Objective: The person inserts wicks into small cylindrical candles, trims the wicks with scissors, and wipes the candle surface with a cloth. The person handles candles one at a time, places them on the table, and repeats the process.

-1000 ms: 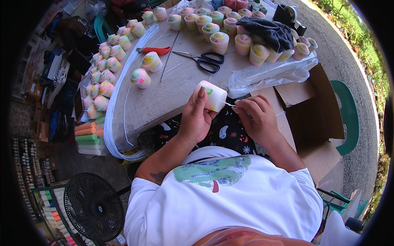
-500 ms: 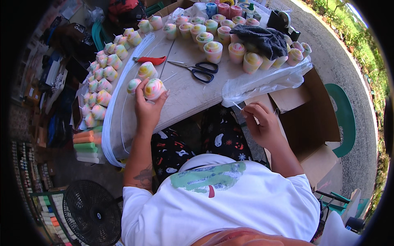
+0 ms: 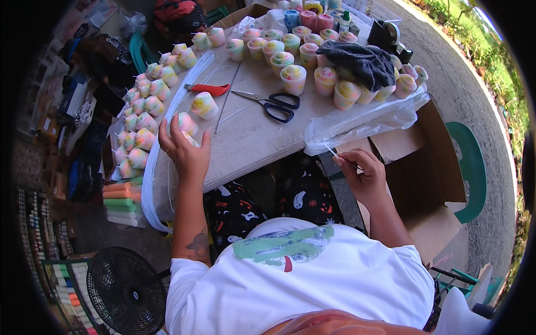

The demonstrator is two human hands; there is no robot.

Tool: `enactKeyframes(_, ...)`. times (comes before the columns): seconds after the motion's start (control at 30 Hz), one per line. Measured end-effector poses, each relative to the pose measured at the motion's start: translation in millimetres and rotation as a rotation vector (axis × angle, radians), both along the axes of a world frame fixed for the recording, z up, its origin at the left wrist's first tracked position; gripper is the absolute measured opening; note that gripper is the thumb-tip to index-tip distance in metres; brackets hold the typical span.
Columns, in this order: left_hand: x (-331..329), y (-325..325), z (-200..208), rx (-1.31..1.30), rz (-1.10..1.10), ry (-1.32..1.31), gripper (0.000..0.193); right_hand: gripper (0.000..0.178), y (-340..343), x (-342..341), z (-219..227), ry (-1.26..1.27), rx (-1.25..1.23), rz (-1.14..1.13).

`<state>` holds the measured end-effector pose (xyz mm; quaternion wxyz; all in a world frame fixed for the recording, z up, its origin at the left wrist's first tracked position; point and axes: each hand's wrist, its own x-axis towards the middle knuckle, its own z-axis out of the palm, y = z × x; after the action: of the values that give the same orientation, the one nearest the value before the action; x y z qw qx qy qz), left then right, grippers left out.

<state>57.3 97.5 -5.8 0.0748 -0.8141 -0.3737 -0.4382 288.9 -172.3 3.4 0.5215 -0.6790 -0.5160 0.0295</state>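
Observation:
My left hand [image 3: 185, 152] is at the table's left side, thumb and fingers curved around a pastel-swirled candle [image 3: 191, 139] that they mostly hide. Just beyond the fingertips sits another swirled candle [image 3: 188, 124], partly covered by them. A third candle [image 3: 204, 105] lies tilted a little farther off. In front of the table's edge, my right hand [image 3: 364, 170] pinches a thin white wick [image 3: 330, 149] that points up and left. Another white wick [image 3: 230, 116] lies on the table near the scissors.
Black-handled scissors [image 3: 277, 106] and a red-handled tool [image 3: 209, 89] lie mid-table. A bundle of long white wicks [image 3: 148, 178] runs along the left, beside rows of candles [image 3: 146, 121]. Cupped candles [image 3: 293, 80], a dark cloth [image 3: 363, 60] and plastic bags [image 3: 357, 125] stand right. An open cardboard box [image 3: 430, 162] adjoins.
My left hand has moved left and toward me with its candle, from beside the other candles. My right hand has shifted slightly right, still pinching the wick.

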Motion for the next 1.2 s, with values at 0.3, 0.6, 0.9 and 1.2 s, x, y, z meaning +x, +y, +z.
enactKeyframes(0.3, 85.7, 23.5, 1.9, -0.102, 0.173, 0.437, 0.085, 0.009, -16.3, 8.6, -3.3, 0.015, -0.010, -0.032)
enactKeyframes(0.6, 57.5, 30.6, 15.3, -0.311, -0.033, 0.095, 0.060, 0.014, -5.3, 2.9, -3.2, -0.047, -0.024, 0.056)
enactKeyframes(0.9, 67.0, -79.3, 7.8, -1.895, -0.996, -0.964, 0.053, 0.015, 14.4, -20.2, 17.6, -0.191, 0.076, 0.177)
enactKeyframes(1.2, 69.0, -96.5, 1.6, -1.994, -1.070, -0.910, 0.050, 0.014, 12.0, -27.4, 24.3, -0.146, 0.035, 0.214)
